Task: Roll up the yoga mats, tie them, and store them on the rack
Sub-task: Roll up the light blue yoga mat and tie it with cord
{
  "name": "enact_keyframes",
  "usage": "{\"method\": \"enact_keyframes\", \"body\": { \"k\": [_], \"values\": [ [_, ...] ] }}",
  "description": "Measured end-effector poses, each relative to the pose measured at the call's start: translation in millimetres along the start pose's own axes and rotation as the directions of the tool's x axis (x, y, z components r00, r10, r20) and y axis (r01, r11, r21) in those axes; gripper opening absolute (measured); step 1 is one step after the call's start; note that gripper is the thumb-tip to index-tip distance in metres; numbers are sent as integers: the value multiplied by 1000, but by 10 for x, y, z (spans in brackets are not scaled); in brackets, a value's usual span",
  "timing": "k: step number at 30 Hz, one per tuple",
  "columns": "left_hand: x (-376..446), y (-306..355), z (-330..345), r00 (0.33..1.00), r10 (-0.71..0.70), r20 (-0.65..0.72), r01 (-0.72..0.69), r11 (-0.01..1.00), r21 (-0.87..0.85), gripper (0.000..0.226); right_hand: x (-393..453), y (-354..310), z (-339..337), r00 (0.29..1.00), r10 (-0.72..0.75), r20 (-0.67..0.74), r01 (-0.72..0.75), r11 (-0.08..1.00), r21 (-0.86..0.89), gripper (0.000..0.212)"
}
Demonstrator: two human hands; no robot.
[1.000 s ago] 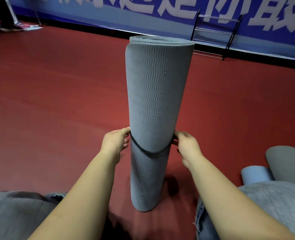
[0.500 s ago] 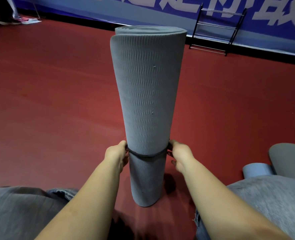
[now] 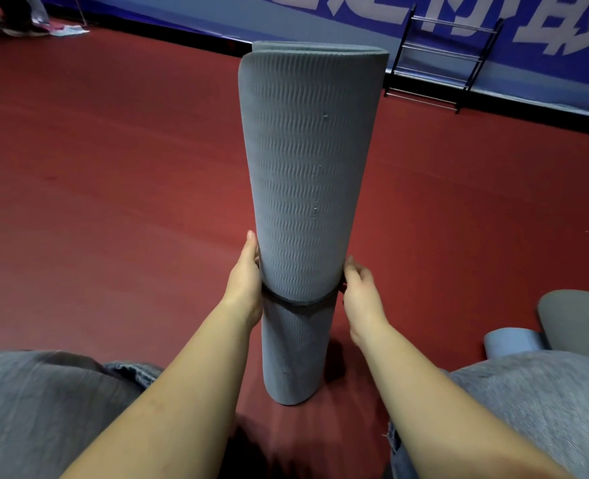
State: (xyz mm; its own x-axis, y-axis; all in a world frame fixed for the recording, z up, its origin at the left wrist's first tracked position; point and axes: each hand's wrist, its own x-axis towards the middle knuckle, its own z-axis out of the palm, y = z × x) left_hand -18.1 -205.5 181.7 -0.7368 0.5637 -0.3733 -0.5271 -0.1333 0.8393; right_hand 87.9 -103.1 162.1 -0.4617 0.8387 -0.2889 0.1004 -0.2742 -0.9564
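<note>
A grey rolled yoga mat (image 3: 306, 174) with a wavy texture stands upright on the red floor between my knees. A black elastic band (image 3: 298, 303) circles its lower third. My left hand (image 3: 246, 278) lies against the mat's left side just above the band, thumb pointing up, and its fingers are hidden behind the roll. At the mat's right side, my right hand (image 3: 360, 288) pinches the band with curled fingers. The black metal rack (image 3: 438, 63) stands far back against the blue wall banner.
Two more rolled mats lie at the right, a light blue one (image 3: 510, 342) and a dark grey one (image 3: 576, 316). My knees in grey trousers (image 3: 545, 402) flank the upright mat. Open red floor (image 3: 113, 202) stretches to the rack.
The band sits slightly lower on the mat than a second ago. My left hand has shifted from the band to the mat's side, thumb now raised.
</note>
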Motion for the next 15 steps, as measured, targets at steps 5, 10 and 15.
{"method": "enact_keyframes", "body": {
  "k": [5, 10, 15],
  "values": [
    [-16, -24, -31, 983, 44, 179, -50, 998, 26, 48, -103, 30, -6, 948, -161, 274, 187, 980, -71, 84],
    [41, -77, -69, 978, 33, 207, -63, 988, 139, 72, -43, 156, -52, 937, -223, 269, 282, 937, -205, 111],
    [3, -79, 60, 986, 10, 164, -36, 987, 156, 105, -18, 127, -179, 942, -244, 230, 291, 936, -199, 82]
  ]
}}
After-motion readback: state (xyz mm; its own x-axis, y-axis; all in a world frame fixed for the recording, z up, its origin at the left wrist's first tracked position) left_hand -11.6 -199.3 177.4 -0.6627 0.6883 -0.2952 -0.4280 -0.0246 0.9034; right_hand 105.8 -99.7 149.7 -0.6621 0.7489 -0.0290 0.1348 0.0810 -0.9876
